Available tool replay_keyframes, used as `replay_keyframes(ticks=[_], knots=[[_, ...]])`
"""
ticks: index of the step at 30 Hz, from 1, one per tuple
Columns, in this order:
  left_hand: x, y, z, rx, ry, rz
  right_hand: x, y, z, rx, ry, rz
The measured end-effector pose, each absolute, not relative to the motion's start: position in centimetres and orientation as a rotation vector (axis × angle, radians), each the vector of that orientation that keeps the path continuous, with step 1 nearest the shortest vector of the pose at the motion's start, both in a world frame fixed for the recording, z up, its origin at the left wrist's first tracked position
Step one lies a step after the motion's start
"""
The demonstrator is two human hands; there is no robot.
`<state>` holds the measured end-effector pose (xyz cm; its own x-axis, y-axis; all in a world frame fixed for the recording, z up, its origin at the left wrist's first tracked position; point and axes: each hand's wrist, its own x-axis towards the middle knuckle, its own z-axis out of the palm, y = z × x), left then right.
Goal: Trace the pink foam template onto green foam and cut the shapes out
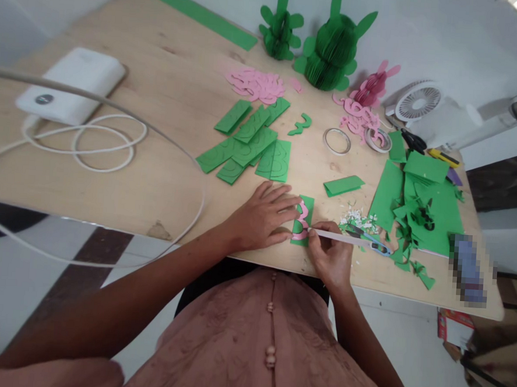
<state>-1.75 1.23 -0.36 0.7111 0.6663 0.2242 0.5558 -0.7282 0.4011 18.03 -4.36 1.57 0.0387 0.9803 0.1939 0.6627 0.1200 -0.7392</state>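
Note:
A pink paper cutout with a wavy edge lies on a small green paper card near the front edge of the table. My left hand rests flat from the left, fingers spread, its fingertips on the card and the cutout's left edge. On the right, my right hand is closed around a slim white pen, its tip beside the cutout's right edge. Several green cards with drawn curved outlines are heaped beyond my left hand. A folded green card lies beyond my right hand.
Paper scraps, a blue-handled cutting tool and green sheets lie at right. Pink cutouts, tape rolls, green paper figures and a small fan stand farther back. A white power bank with cable is left.

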Motion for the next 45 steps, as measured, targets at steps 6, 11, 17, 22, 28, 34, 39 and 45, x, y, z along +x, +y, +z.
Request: replay_keyframes(ticks=[6, 11, 17, 22, 28, 34, 39, 45], knots=[[-1.7, 1.3, -0.3, 2.604, 0.953, 0.511, 17.9, -4.4, 2.0, -1.629, -1.73, 0.538], [-1.8, 1.3, -0.3, 2.6, 0.952, 0.513, 17.9, -4.4, 2.1, -1.629, -1.755, 0.51], [-1.8, 1.3, -0.3, 2.603, 0.951, 0.506, 17.8, -4.4, 2.2, -1.619, -1.766, 0.497], [-1.8, 1.3, -0.3, 2.603, 0.948, 0.509, 17.7, -4.5, 2.1, -1.608, -1.763, 0.495], [-1.8, 1.2, -0.3, 2.604, 0.95, 0.51, 17.4, -4.7, 2.0, -1.589, -1.782, 0.517], [-1.8, 1.3, -0.3, 2.602, 0.95, 0.527, 17.1, -4.8, 1.9, -1.57, -1.793, 0.519], [-1.8, 1.3, -0.3, 2.603, 0.952, 0.533, 16.9, -4.8, 1.7, -1.565, -1.781, 0.543], [-1.8, 1.2, -0.3, 2.596, 0.955, 0.535, 16.6, -5.0, 1.6, -1.563, -1.741, 0.61]])
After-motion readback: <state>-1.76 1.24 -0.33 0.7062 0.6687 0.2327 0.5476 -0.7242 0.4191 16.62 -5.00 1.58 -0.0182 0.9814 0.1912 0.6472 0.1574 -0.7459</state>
